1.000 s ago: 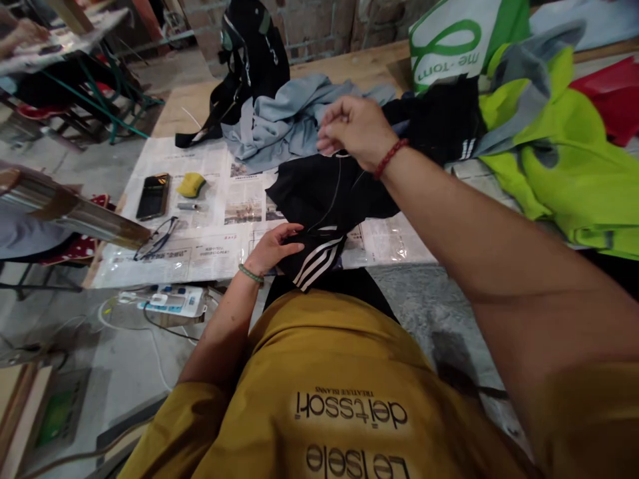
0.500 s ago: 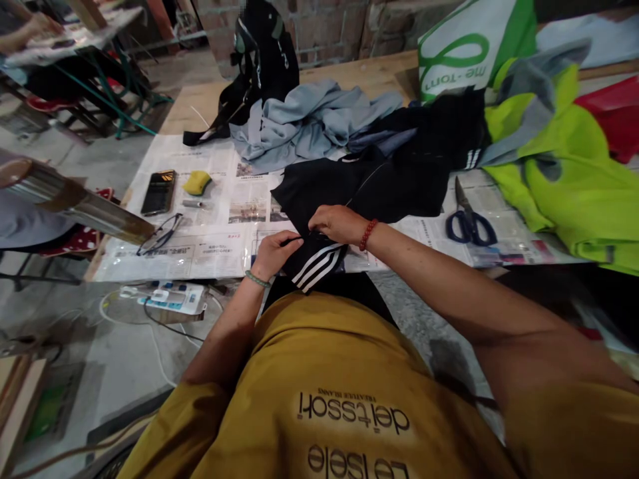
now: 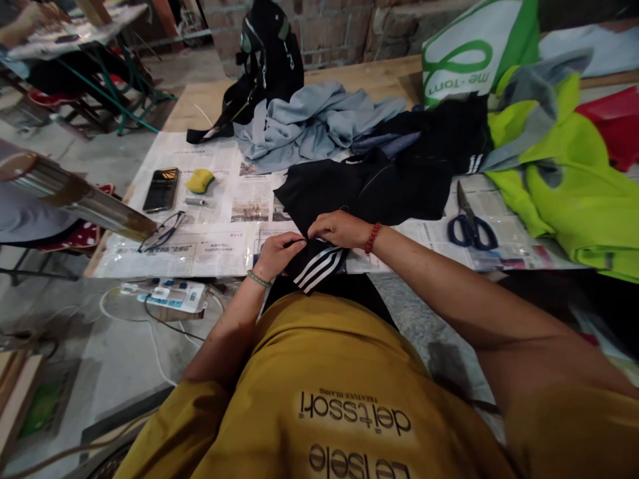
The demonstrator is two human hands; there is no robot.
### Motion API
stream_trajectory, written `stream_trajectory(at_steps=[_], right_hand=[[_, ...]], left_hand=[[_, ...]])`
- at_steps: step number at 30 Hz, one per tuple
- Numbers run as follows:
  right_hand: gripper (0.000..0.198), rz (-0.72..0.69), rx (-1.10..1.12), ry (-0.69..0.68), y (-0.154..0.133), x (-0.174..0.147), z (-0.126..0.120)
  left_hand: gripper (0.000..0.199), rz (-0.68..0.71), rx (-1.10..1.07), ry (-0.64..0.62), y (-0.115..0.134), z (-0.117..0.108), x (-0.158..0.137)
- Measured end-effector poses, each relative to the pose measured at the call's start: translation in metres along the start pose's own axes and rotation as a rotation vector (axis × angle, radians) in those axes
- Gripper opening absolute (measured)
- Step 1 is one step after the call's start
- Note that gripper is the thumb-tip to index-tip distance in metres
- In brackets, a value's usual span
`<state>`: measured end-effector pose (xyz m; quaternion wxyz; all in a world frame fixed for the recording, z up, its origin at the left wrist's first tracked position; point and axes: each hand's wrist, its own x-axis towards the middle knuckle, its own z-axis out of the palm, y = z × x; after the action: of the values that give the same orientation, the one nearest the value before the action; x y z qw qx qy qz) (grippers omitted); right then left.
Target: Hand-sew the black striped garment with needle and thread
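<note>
The matte black cloth [image 3: 409,191] lies at and beyond both hands, limp across newspaper [image 3: 214,250] on the wooden counter [image 3: 192,100], white stripes curving nearest me. The left hand [image 3: 274,256] pinches its edge; the right hand [image 3: 341,229], just beside, has fingertips together, on what I can't tell.

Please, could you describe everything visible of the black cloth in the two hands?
The black cloth looks like matte, soft fabric, with three curving white stripes near one corner. It lies creased on the newspaper-covered table, its striped corner reaching past the near edge. A thin pale line, perhaps thread or seam, curves across it. The left hand's grip and right hand's grip pinch it near the stripes.
</note>
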<state>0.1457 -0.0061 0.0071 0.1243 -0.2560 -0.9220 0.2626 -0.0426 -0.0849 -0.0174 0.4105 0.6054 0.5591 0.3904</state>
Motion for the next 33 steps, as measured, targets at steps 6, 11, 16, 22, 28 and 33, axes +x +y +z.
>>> stream_trajectory(at_steps=[6, 11, 16, 22, 28, 33], right_hand=[[0.024, 0.046, 0.116, 0.0, 0.0, -0.004, -0.003], [0.022, 0.057, 0.153, -0.001, 0.0, -0.007, -0.007], [0.021, 0.056, 0.227, -0.002, -0.002, -0.006, -0.005], [0.014, 0.247, 0.543, 0.008, -0.004, -0.009, -0.009], [0.026, 0.389, 0.996, 0.132, -0.009, -0.007, -0.017], [0.011, 0.505, 1.034, 0.088, -0.019, -0.002, -0.015]], left_hand=[[0.021, -0.002, -0.042, -0.04, 0.005, 0.004, -0.002], [0.022, -0.023, -0.047, -0.044, 0.008, 0.006, -0.003], [0.023, -0.011, -0.04, -0.056, 0.008, 0.007, -0.003], [0.022, 0.013, -0.025, -0.018, 0.008, 0.012, -0.006], [0.019, 0.117, 0.054, -0.011, 0.008, 0.016, -0.007], [0.017, 0.241, 0.14, -0.012, 0.006, 0.017, -0.01]])
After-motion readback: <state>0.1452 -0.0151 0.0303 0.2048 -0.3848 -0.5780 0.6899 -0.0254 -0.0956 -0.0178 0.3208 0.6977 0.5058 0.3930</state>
